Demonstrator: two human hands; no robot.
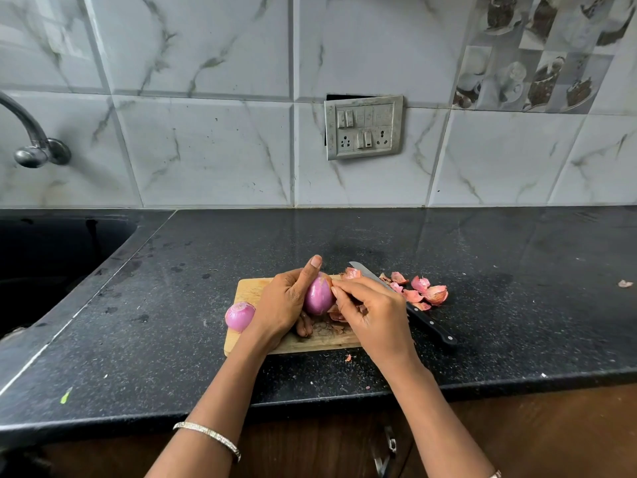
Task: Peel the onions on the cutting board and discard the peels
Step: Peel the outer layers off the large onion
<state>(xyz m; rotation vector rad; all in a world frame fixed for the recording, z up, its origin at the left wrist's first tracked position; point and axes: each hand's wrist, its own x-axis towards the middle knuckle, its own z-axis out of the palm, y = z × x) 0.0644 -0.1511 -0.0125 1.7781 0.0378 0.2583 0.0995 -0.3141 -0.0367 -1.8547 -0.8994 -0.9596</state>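
Clearly the peeling is well along: the left hand [286,301] grips an upright onion [319,294] above the cutting board [255,288], thumb laid up its far side and fingers curled beneath, while the right hand [374,310] pinches at the skin on the onion's 3 o'clock flank with thumb and fingertips pressed together. A second onion [239,316], already glossy and bare, sits at the board's 9 o'clock edge, half off the wood, and I judge that a nudge from the left wrist could roll it onto the counter [172,339] or toward the sink [51,263] at 10 o'clock. The knife [413,310] lies just behind the right hand, blade toward 11 o'clock and handle toward 4 o'clock; a quick backward tug on a stubborn strip could carry the knuckles into its edge. Loose peels [425,291] are heaped at 2 o'clock of the board, with a scrap [348,357] near the front edge, and such bits could easily be missed when discarding. A slick peeled surface may also slip from the left hand's hold if the pull is sharp.
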